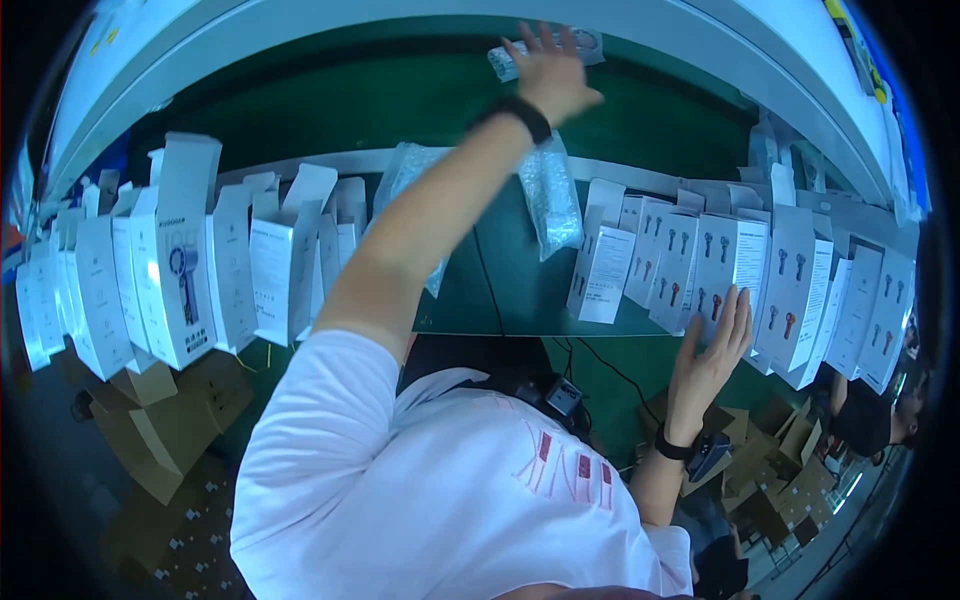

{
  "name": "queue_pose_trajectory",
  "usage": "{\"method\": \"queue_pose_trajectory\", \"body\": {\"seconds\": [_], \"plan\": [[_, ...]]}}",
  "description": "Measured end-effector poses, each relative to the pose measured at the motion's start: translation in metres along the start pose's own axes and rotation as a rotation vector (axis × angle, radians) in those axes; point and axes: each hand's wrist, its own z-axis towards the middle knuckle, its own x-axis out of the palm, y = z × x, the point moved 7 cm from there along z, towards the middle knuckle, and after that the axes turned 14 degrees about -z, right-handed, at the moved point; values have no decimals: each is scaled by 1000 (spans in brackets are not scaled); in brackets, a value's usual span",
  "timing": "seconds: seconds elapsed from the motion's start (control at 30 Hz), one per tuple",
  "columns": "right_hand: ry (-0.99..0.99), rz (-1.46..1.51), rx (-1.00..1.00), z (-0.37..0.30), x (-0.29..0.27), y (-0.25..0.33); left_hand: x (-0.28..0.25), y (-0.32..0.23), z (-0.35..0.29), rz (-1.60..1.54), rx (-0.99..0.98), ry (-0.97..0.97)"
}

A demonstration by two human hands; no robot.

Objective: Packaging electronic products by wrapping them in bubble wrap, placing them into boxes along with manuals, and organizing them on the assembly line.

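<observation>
Packet [502, 66] pickup was judged underway, left hand [554, 80] fingers spread, right hand [708, 362] fingers extended; grasping was seemingly required next

Left hand [553, 82] far forward, fingers spread; right hand [712, 358] nearer body, fingers extended.

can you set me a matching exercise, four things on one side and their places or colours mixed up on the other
Things:
1. left hand
2. right hand
3. cardboard cartons
4. shirt

Places or colours:
A. brown
B. at the far bubble-wrapped packet, fingers spread
C. white
D. at the near side of the right-hand row of boxes

Pairs: 1-B, 2-D, 3-A, 4-C
</observation>
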Motion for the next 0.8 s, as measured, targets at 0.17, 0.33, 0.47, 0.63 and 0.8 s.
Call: {"method": "queue_pose_trajectory", "body": {"seconds": [0.17,0.33,0.47,0.63,0.8], "plan": [[-56,203,120,10,-28,27,55,66,90,33,191,103],[12,597,10,23,-25,68,33,52,77,-71,256,-27],[-55,719,-158,40,-37,99,-26,25,-7,-1645,-111,37],[-61,739,-291,29,-62,117,-57,-22,-146,-2263,-644,19],[-160,614,-237,32,-63,121,-70,-40,-206,-2533,-676,-154]]}}
